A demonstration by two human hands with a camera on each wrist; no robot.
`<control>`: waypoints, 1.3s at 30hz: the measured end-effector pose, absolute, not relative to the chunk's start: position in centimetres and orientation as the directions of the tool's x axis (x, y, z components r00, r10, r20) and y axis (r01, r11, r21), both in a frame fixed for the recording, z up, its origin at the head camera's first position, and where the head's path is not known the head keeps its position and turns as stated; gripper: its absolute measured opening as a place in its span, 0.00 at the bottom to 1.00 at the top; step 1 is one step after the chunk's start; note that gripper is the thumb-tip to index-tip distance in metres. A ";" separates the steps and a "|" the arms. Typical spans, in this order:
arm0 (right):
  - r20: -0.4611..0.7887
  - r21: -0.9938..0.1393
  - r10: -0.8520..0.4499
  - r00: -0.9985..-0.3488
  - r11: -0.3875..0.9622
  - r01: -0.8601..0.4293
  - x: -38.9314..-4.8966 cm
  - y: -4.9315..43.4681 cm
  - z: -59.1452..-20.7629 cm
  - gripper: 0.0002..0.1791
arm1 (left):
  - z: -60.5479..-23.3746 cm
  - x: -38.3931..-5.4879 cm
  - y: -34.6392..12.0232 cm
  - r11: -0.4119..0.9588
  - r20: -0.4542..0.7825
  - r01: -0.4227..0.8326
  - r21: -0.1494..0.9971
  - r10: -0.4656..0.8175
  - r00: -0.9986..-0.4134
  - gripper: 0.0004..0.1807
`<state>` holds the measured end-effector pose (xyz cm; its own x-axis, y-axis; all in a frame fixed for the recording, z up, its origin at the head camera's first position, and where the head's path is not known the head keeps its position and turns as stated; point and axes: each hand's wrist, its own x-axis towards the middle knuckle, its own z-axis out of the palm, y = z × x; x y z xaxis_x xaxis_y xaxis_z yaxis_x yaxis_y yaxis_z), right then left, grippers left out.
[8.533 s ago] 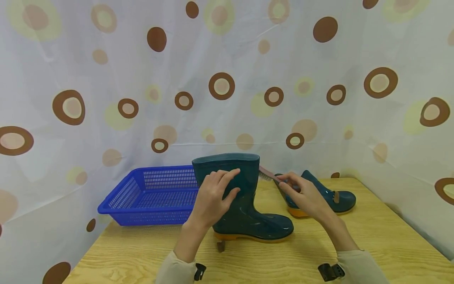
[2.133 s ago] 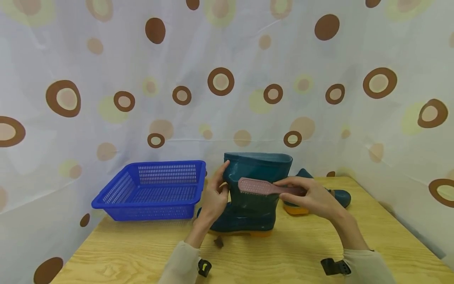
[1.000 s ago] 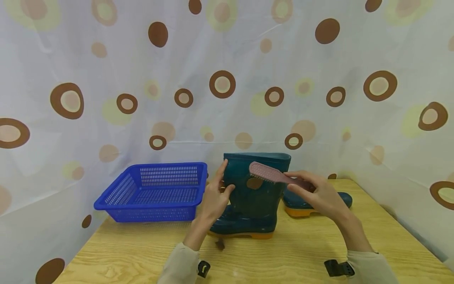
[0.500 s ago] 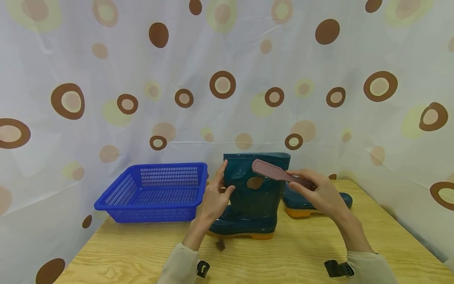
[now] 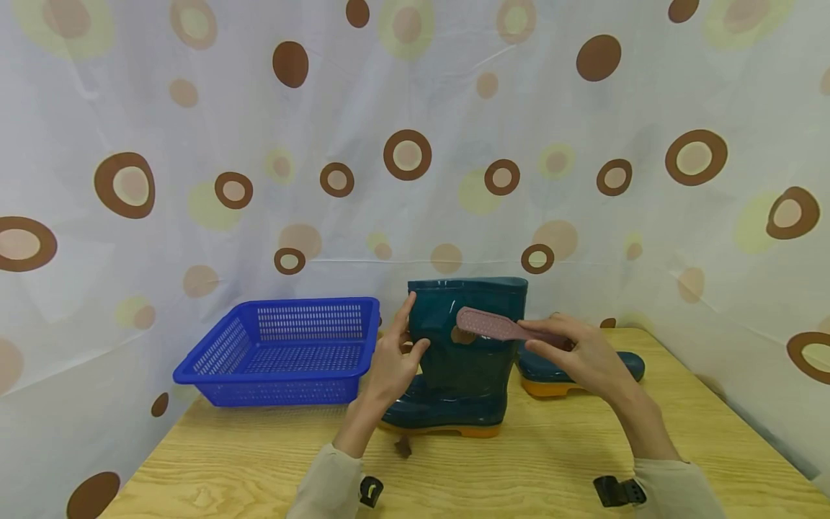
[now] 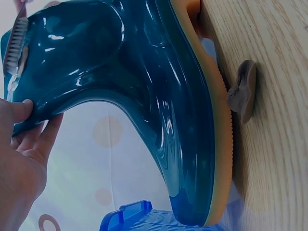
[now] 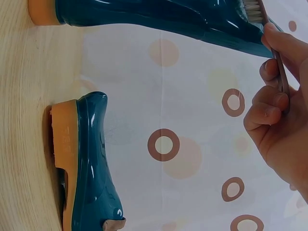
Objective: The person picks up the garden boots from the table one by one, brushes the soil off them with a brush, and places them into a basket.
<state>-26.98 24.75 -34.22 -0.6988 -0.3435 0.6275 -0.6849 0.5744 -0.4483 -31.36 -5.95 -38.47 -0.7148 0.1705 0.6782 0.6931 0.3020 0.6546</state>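
A dark green rubber boot [image 5: 463, 375] with an orange sole stands upright, toe pointing left. My left hand [image 5: 392, 364] grips the front edge of its shaft, thumb on the near side and fingers behind, as the left wrist view shows. My right hand [image 5: 580, 353] holds a pink brush [image 5: 489, 324] by its handle. The brush's bristles [image 7: 252, 10] face the upper shaft, at a round brown mud-like patch [image 5: 462, 336] that the brush head partly covers.
A second green boot [image 5: 547, 366] lies behind to the right, with a brown lump [image 7: 114, 224] on it. A blue perforated basket [image 5: 272, 393] stands at the left. Another brown lump [image 6: 245, 91] lies on the wooden table [image 5: 259, 461] near the sole.
The boot has turned from toe right to toe left, and my left hand now grips its shaft. The brush came round to the near side; within the last half second its head dipped over the brown patch.
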 end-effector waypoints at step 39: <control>0.480 -0.542 -0.407 -0.777 0.559 -0.628 -26.7 25.3 -34.0 0.17 | -38.4 -31.2 -6.0 0.306 0.670 0.690 0.656 0.185 -0.719 0.43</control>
<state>-26.67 25.34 -33.95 -0.7769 -0.4075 0.4800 -0.6279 0.5585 -0.5421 -31.16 -6.02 -38.36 -0.7193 0.1853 0.6695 0.6897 0.3058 0.6563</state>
